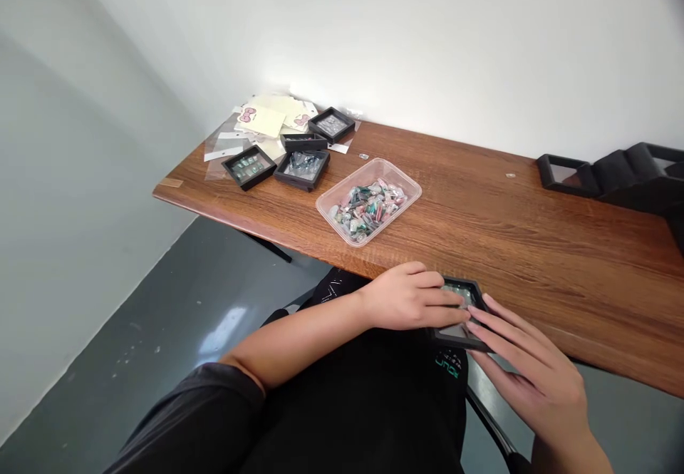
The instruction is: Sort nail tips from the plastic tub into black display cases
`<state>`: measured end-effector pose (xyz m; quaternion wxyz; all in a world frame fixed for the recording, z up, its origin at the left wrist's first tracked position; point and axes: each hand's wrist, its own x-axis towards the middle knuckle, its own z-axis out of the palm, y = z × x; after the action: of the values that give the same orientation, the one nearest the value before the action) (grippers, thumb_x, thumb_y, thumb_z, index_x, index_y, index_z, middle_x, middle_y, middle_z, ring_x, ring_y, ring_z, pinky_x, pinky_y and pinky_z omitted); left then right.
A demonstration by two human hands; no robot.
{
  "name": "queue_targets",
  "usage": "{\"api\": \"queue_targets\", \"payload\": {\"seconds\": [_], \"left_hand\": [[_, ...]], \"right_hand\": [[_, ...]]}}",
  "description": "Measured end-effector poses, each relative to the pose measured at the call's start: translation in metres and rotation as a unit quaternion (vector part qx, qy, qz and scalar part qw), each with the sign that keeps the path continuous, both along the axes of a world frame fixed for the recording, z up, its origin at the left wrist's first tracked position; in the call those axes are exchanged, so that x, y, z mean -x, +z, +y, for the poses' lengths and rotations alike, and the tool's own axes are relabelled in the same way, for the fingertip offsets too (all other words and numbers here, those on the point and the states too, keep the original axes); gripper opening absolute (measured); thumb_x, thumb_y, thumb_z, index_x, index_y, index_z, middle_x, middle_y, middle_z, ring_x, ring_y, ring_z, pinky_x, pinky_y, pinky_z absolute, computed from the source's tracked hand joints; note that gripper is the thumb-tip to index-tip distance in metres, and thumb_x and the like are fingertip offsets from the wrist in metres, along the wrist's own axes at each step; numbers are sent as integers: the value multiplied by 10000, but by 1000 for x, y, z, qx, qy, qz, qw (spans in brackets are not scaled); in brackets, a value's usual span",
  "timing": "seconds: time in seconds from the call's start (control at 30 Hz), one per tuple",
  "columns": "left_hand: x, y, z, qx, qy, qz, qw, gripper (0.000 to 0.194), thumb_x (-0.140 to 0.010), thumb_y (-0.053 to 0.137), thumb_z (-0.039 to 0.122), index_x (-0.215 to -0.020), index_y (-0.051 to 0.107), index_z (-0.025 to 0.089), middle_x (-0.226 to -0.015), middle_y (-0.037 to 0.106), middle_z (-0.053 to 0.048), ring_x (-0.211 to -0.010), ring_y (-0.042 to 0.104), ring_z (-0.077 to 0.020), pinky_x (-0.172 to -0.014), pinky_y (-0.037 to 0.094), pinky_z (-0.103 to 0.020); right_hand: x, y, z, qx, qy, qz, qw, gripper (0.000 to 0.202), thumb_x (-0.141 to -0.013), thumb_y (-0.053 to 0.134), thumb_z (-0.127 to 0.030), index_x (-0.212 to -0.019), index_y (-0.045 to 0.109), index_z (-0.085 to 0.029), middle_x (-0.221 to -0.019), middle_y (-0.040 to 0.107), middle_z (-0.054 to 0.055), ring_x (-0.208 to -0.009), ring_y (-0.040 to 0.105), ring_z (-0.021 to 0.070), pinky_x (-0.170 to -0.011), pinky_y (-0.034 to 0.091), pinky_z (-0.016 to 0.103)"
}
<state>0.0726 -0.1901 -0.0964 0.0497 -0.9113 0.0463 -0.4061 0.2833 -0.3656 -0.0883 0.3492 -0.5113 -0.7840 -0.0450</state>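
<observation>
A shallow black display box with a clear middle is at the table's front edge, above my lap. Small pale-green glossy pieces, which look like false nails, lie in its upper part. My left hand grips the box from the left, its fingers reaching over the middle. From the right, my right hand holds the box, with fingertips over its face and right rim and the thumb low at the edge. The fingertips of both hands nearly meet and hide part of the inside. Whether they pinch a piece cannot be made out.
A clear plastic tub of mixed glossy pieces stands behind my hands. Several filled black boxes lie at the left, near yellow cards and clear bags. More black boxes are at the right, by the wall.
</observation>
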Motion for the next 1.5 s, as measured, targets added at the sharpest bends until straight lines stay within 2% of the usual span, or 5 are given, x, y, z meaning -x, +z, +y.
{"api": "queue_targets", "payload": {"seconds": [0.5,0.87,1.03,1.3,1.5], "left_hand": [[-9,9,22,159,-41,-57,985,284,-973,767,480,-1144,761,253,-1055,858,24,-1015,796,-105,-959,539,-276],[0,12,29,133,18,-31,991,239,-1076,564,319,-1230,734,253,-1195,837,2,-1243,739,-174,-1081,519,-355],[3,25,34,72,22,-71,995,199,-1056,598,267,-1149,773,286,-1141,845,56,-1189,756,-178,-985,565,-340],[5,54,27,-36,8,-106,994,152,-968,717,277,-1003,796,403,-1105,832,172,-1146,743,-113,-914,592,-291],[9,60,22,-36,-9,-115,993,168,-939,738,292,-937,797,449,-1099,820,194,-1174,702,-106,-945,589,-288]], "right_hand": [[-7,25,42,-15,-79,-16,997,367,-901,792,-145,-1250,759,-256,-1192,827,28,-1202,777,269,-1004,694,444],[-4,25,36,-43,-64,29,997,489,-862,801,-89,-1311,747,-275,-1219,817,41,-1283,739,287,-1009,699,450],[2,19,32,-69,-84,30,994,701,-830,809,-64,-1452,656,-349,-1560,634,56,-1340,701,299,-1012,692,461],[22,20,31,50,-19,333,942,861,-1014,648,-478,-1726,204,-286,-1693,445,196,-1467,592,357,-1082,639,568],[31,28,27,63,-104,380,917,577,-1067,505,-411,-1629,461,-288,-1474,683,159,-1243,747,354,-994,682,534]]}}
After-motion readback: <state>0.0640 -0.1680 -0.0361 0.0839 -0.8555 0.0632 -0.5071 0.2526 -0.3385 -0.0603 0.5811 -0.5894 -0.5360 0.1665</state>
